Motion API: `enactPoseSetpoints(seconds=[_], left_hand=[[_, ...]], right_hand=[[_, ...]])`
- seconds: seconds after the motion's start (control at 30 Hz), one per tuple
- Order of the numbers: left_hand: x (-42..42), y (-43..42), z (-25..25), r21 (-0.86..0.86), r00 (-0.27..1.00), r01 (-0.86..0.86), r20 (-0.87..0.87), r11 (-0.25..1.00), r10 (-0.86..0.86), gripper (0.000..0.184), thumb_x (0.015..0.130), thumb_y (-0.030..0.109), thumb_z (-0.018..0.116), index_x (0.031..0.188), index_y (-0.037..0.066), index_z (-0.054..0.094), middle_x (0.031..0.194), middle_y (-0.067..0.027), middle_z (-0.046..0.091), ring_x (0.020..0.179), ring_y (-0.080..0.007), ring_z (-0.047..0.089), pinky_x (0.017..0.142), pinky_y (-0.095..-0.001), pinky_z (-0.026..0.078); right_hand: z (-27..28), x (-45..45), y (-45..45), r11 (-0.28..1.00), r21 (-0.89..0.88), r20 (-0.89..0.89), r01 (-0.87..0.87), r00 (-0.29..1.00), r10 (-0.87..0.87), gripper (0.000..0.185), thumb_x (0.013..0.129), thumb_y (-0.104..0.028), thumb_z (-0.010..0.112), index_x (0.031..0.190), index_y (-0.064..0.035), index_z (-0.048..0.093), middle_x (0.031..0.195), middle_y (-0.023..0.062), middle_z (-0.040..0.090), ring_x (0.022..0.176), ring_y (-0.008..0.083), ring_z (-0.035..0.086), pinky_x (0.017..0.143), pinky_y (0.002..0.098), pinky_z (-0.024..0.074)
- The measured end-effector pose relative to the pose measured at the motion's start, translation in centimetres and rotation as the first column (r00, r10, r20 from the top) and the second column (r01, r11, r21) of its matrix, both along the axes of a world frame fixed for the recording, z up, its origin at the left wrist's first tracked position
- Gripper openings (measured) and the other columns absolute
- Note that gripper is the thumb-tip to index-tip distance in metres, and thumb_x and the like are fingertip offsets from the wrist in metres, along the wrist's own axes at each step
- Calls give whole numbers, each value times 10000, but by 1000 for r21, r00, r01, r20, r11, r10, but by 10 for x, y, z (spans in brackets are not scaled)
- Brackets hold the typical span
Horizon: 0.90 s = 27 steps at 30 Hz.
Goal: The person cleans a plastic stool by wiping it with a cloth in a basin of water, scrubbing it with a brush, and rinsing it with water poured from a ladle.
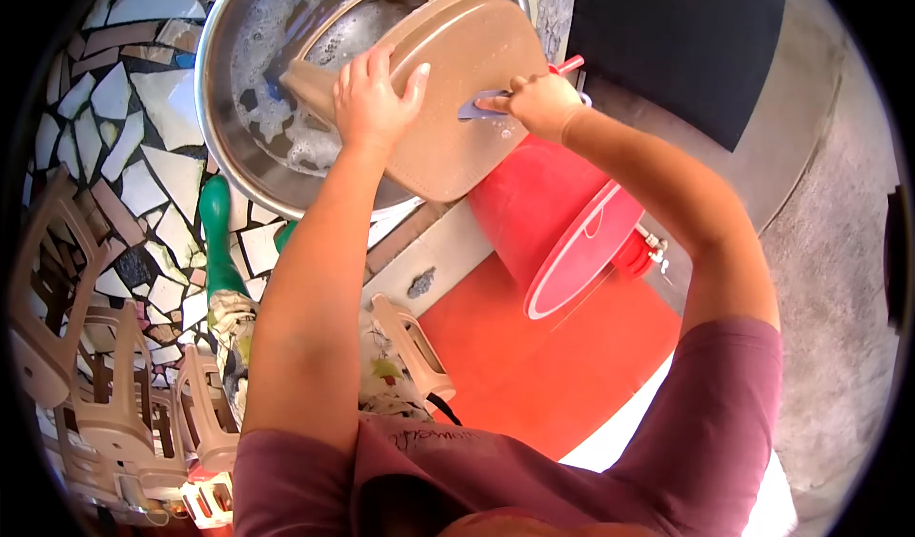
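Observation:
A brown plastic stool [467, 56] lies tilted on its side over a wide metal basin [212, 108] of soapy water. My left hand [375, 103] grips the stool by the edge of its seat, thumb on the seat's face and fingers over the side. On the seat, my right hand [543, 105] has its index finger stretched along a small bluish-purple piece [474, 107] by the middle; its kind is unclear. The other right fingers are curled in. Wet spots and some foam show on the seat. The stool's far legs are partly hidden in the basin.
A red bucket [534, 213] leans beside the basin, near a metal tap [656, 246]. A red surface [543, 365] lies below it. Several brown stools [114, 385] stand at left on the broken-tile floor [172, 189]. A black sheet [677, 41] is at upper right.

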<state>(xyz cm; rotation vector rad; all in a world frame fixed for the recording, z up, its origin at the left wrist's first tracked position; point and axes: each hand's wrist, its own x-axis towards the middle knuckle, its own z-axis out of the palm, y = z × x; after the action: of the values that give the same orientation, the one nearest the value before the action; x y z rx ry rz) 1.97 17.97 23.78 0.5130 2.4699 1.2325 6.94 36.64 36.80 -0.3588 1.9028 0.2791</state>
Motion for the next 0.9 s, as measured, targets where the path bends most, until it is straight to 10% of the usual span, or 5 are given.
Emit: enactPoseSetpoints(seconds=[0.13,0.3,0.47,0.53,0.9], left_hand=[[-4,3,-7,10,1000,-19,-11,1000,19,457,774,447,663,1058,94,603,1037,-103,604,989,-303,557,862,-434,437],[1,1,1,-4,1000,-13,16,1000,14,442,781,446,655,1051,99,609,1023,-113,609,983,-309,559,860,-438,440],[-4,3,-5,-4,999,-13,-38,1000,13,440,784,446,652,1044,93,613,1012,-123,616,973,-310,563,861,-435,440],[-2,5,-7,-8,999,13,-32,1000,-13,437,783,442,655,1039,90,615,1018,-123,616,968,-313,565,861,-430,441],[0,7,-3,-53,999,47,-7,998,-47,421,784,404,665,1065,99,595,1043,-114,617,997,-319,557,865,-412,448]], right_hand=[[-9,22,-24,915,92,37,393,917,-397,480,862,-125,516,1296,-330,524,983,111,676,918,260,663,755,363,518],[-28,40,-55,-287,-18,-97,958,-288,-953,476,779,-170,627,1251,-224,590,1102,159,650,966,280,639,794,354,488],[-30,31,12,881,-27,-43,473,880,-473,384,850,-224,586,1216,-339,591,993,45,676,932,264,655,730,350,519],[-7,-16,0,960,97,119,264,954,-275,335,871,-219,561,1181,-337,608,976,28,681,898,248,668,711,360,529],[-7,95,-107,244,-16,-482,970,206,-852,666,759,-73,528,1363,-338,434,966,194,652,795,349,655,703,443,523]])
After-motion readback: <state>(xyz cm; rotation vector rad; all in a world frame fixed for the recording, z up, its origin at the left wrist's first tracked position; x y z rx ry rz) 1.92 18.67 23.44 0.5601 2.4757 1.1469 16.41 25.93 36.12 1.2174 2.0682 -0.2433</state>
